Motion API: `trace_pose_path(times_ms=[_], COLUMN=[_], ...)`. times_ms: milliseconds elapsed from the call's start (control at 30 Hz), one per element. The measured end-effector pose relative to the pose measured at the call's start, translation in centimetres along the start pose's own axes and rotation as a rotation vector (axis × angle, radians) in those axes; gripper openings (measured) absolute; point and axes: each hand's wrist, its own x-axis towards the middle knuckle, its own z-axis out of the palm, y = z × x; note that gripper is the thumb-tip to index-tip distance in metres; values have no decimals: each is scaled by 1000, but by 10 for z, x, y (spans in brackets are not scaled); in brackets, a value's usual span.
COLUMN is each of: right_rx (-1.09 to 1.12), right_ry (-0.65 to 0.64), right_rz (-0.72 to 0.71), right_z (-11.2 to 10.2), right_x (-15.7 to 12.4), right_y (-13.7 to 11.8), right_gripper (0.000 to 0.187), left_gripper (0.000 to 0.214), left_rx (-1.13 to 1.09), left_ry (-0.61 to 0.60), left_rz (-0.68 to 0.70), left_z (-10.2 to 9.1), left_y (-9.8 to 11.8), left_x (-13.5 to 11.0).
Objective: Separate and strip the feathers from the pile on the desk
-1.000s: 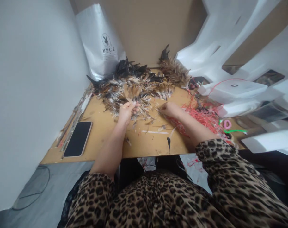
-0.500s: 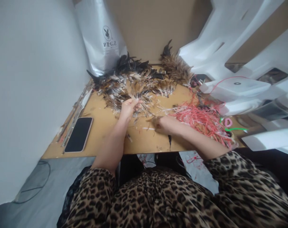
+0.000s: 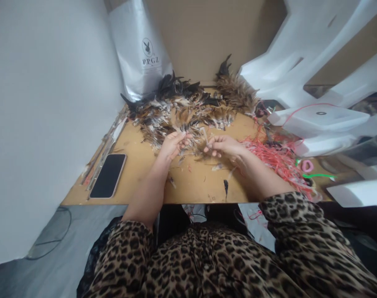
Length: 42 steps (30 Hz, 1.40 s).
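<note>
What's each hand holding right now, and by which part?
The left hand pinches some brown feathers at their lower ends. The right hand pinches a pale strip, apparently near its lower end; fingers partly hide it.

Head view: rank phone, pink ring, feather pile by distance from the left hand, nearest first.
From the left hand:
1. Feather pile: just beyond the hand, toward the back of the table.
2. Phone: to the hand's left, near the table's front edge.
3. Pink ring: far right, past the red strands.
</note>
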Motion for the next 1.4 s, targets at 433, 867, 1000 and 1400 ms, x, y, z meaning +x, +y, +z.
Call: trace_pose_path(times_ms=[433,867,1000,1400], right_rx=[256,31,32,-67], right_ry=[-22,-64,-77,-27], right_rz=[-104,-249,-269,-265], right_z=[8,13,12,10], right_x=[35,19,17,19], right_y=[12,5,3,8], right_gripper=[22,25,24,31], left_gripper=[20,22,21,12], left_rx=[24,158,157,118], left_ry=[-111,-104,-132,-33], left_rz=[32,-209,-258,-279], left_z=[3,8,6,8], left_y=[3,-3,-8,-10], left_x=[-4,-6,-4,-2])
